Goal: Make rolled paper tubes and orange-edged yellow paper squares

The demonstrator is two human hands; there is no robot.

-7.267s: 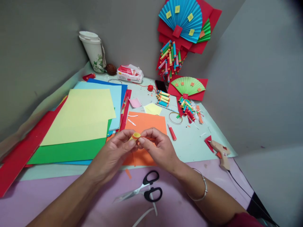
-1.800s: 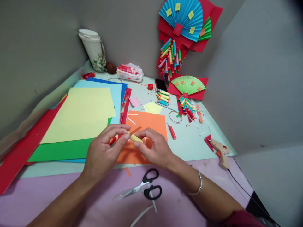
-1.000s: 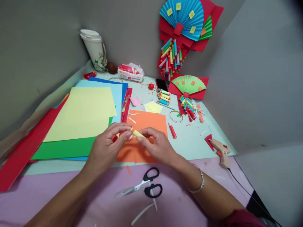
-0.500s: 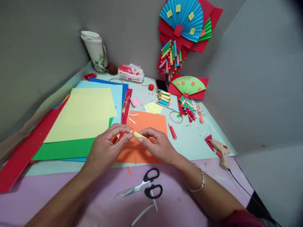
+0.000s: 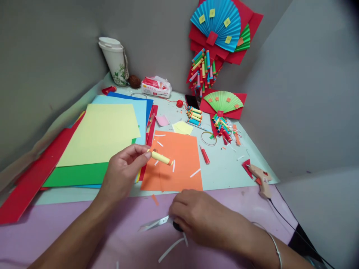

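My left hand (image 5: 123, 172) pinches one end of a small yellow paper roll (image 5: 161, 157) with orange bands and holds it above the orange sheet (image 5: 179, 164). My right hand (image 5: 196, 215) lies lower down on the purple mat, its fingers closed over the black handles of the scissors (image 5: 153, 223). Only the blades show, pointing left. A silver bangle sits on my right wrist.
A stack of coloured sheets (image 5: 101, 134) lies at the left. A red glue stick (image 5: 204, 154), a tape ring (image 5: 208, 138), finished paper rolls (image 5: 194, 116) and a green fan (image 5: 223, 102) lie behind. A glue gun (image 5: 259, 179) rests at the right edge. A white cup (image 5: 114, 59) stands in the corner.
My right hand has let go of the paper roll and dropped onto the scissors. My left hand alone keeps the roll, slightly raised and further left.
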